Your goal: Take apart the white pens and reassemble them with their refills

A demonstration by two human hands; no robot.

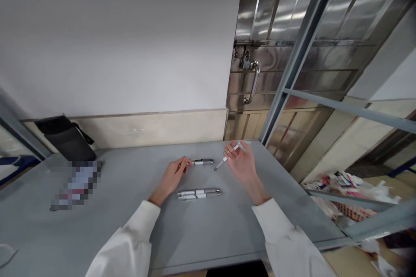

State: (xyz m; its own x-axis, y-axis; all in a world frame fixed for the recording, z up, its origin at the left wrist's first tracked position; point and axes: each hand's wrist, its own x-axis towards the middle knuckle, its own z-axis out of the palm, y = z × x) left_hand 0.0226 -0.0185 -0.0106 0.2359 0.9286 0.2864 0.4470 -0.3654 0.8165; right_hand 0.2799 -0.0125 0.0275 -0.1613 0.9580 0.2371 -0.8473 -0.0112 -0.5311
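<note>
white sleeves at near edge of grey table [201, 233]. two pens [199, 193] side by side, touching, mid-table between both wrists. left hand [170, 177] beyond them, fingertips pinched on end of third pen [202, 162] lying flat on table. right hand [242, 162] holds fourth pen [226, 158] in fingers, tip tilted down toward table, near third pen, apart. black pouch [66, 138] at far left corner against wall. padlocked steel door [276, 39] past far right corner.

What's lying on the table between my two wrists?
In the head view, two pens lie side by side on the grey table, between the left hand and the right hand, nearer the wrists than the fingertips.
</note>
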